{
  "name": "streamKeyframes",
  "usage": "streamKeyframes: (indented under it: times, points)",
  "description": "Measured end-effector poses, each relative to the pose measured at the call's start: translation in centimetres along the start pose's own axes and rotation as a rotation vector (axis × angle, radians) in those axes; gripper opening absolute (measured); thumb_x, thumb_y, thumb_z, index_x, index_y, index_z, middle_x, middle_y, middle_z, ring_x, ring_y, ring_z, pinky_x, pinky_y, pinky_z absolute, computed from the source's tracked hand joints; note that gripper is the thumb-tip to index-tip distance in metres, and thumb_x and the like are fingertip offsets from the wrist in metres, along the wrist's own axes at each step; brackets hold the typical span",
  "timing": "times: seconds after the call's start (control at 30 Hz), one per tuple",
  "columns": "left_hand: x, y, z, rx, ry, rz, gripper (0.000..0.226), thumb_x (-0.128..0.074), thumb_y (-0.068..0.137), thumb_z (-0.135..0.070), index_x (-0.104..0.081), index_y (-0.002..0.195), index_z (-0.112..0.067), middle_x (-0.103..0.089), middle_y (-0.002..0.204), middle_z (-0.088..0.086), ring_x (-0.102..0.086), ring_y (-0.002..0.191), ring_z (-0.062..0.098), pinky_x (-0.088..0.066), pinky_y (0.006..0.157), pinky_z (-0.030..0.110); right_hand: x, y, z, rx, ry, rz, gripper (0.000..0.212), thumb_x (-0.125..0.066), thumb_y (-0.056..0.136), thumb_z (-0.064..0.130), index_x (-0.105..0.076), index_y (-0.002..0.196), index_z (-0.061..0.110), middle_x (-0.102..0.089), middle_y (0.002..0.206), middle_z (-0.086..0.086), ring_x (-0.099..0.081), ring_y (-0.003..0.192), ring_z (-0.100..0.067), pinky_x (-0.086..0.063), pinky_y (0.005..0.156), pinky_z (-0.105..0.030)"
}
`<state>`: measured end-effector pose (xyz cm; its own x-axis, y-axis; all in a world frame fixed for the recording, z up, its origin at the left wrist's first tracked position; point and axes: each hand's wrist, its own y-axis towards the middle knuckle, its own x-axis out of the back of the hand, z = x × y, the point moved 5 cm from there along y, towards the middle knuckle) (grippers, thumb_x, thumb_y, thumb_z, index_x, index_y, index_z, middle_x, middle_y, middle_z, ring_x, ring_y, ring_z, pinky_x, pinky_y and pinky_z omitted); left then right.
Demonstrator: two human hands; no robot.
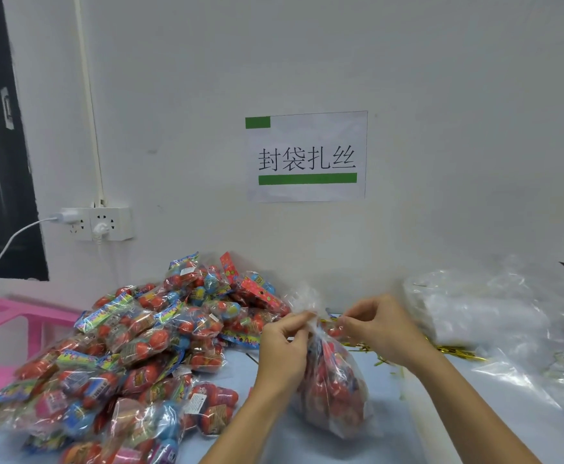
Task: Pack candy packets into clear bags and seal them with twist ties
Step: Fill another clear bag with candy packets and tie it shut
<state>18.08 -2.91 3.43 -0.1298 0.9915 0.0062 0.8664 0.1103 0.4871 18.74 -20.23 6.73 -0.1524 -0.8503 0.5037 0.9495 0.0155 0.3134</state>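
Observation:
A clear bag point(336, 386) filled with red candy packets stands on the table in front of me, its top gathered into a neck. My left hand point(282, 346) pinches that neck from the left. My right hand point(379, 326) pinches a gold twist tie point(329, 321) at the neck from the right. A big heap of candy packets point(133, 356) in red, blue and pink covers the table's left half.
Loose gold twist ties point(454, 351) lie behind my right wrist. A stack of empty clear bags point(475, 309) sits at the right, with more plastic near the right edge. A pink stool point(16, 316) lies at the far left. The wall stands close behind.

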Motion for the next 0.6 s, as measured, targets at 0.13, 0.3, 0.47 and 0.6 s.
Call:
streamKeyframes:
  times: [0.13, 0.3, 0.47, 0.6]
  points:
    - [-0.9, 0.6, 0.2, -0.080, 0.058, 0.003, 0.025, -0.058, 0.093, 0.005, -0.074, 0.107, -0.007, -0.067, 0.079, -0.037, -0.061, 0.093, -0.019, -0.045, 0.078, 0.001, 0.4, 0.0, 0.3, 0.016, -0.271, -0.113, 0.023, -0.069, 0.086, 0.023, -0.074, 0.064, 0.021, -0.071, 0.059, 0.006, -0.070, 0.062, -0.013, -0.057, 0.055, -0.029]
    - [-2.2, 1.1, -0.3, -0.144, 0.115, 0.051, 0.028, -0.057, 0.092, 0.008, -0.074, 0.108, -0.006, -0.064, 0.079, -0.042, -0.059, 0.092, -0.024, -0.043, 0.082, 0.000, -0.1, -0.4, 1.0, 0.072, -0.353, -0.117, 0.039, -0.071, 0.089, 0.034, -0.062, 0.052, 0.025, -0.058, 0.046, 0.013, -0.054, 0.048, -0.005, -0.045, 0.048, -0.024]
    - [-3.4, 1.7, -0.2, -0.206, 0.182, 0.057, 0.035, -0.055, 0.091, 0.010, -0.075, 0.109, -0.012, -0.062, 0.085, -0.043, -0.058, 0.097, -0.022, -0.044, 0.083, 0.001, -0.2, 0.1, 0.6, 0.105, -0.282, -0.107, 0.054, -0.066, 0.095, 0.029, -0.050, 0.044, 0.021, -0.045, 0.037, 0.009, -0.039, 0.041, -0.008, -0.033, 0.047, -0.026]
    - [-3.0, 1.5, 0.1, -0.311, 0.234, 0.024, 0.038, -0.056, 0.090, 0.008, -0.078, 0.104, -0.020, -0.065, 0.086, -0.042, -0.064, 0.097, -0.011, -0.048, 0.083, 0.009, -0.4, 0.2, 0.6, 0.129, -0.233, -0.022, 0.055, -0.064, 0.097, 0.024, -0.059, 0.044, 0.037, -0.043, 0.037, 0.013, -0.037, 0.039, -0.005, -0.026, 0.043, -0.016]
